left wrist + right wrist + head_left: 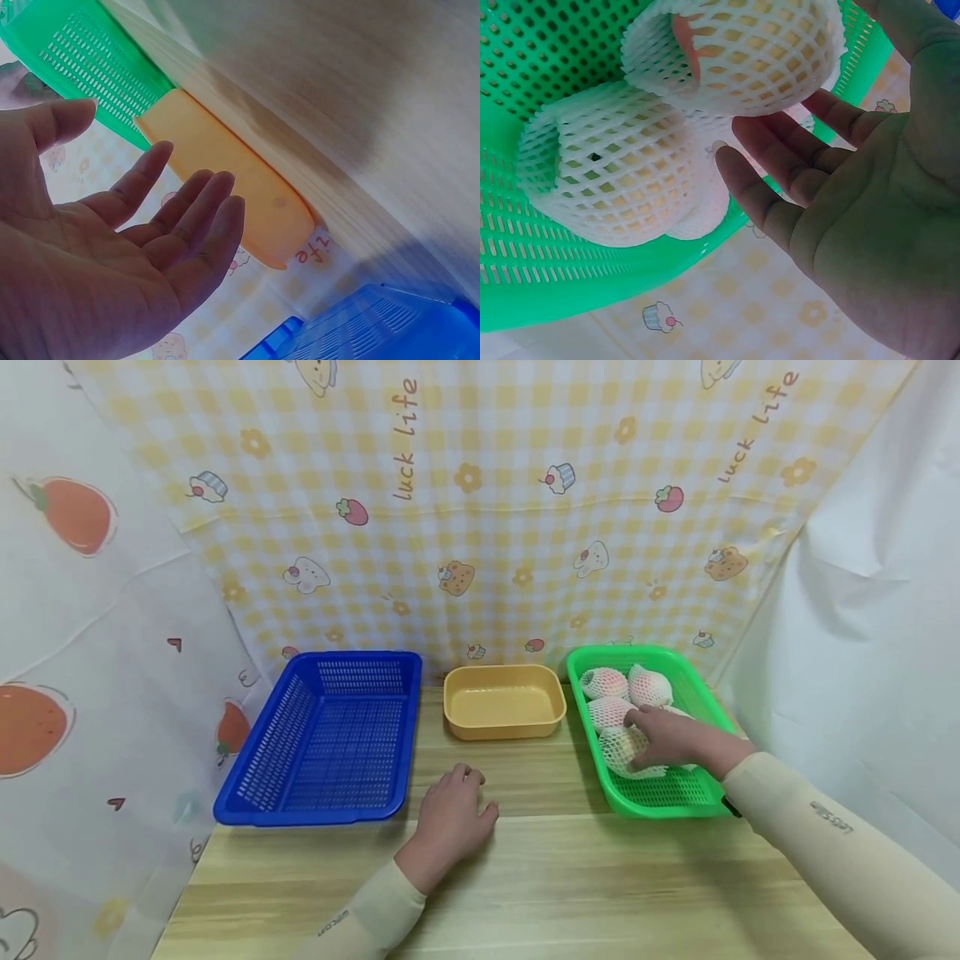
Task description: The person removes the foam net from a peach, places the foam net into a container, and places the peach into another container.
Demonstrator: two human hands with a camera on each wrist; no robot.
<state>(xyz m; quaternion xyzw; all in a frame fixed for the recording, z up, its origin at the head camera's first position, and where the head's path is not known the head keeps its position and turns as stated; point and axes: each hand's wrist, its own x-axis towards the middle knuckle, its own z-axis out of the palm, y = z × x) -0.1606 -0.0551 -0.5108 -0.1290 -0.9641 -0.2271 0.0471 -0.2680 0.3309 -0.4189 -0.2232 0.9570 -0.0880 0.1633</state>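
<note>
A checked cloth (487, 539) hangs behind the wooden surface (555, 868). Right of the tub (506, 703) stands the green basket (660, 812), holding netted fruits (609, 683); left of the tub, the blue basket (345, 752). The right grip (671, 739), thumb and fingers apart, reaches about the front fruit (618, 752); contact is unclear. Before the tub, the left grip (453, 814) has fingers loosely parted.

A pale wood-grain tabletop (562, 877) spreads beneath the left grip (453, 818). Beyond it hangs a yellow-and-white checked cloth (510, 539) printed with flowers and "luck life". Left of the left grip is a white fruit-printed cloth (135, 602); right of the right grip (667, 739), a plain, creased white sheet (862, 585).
</note>
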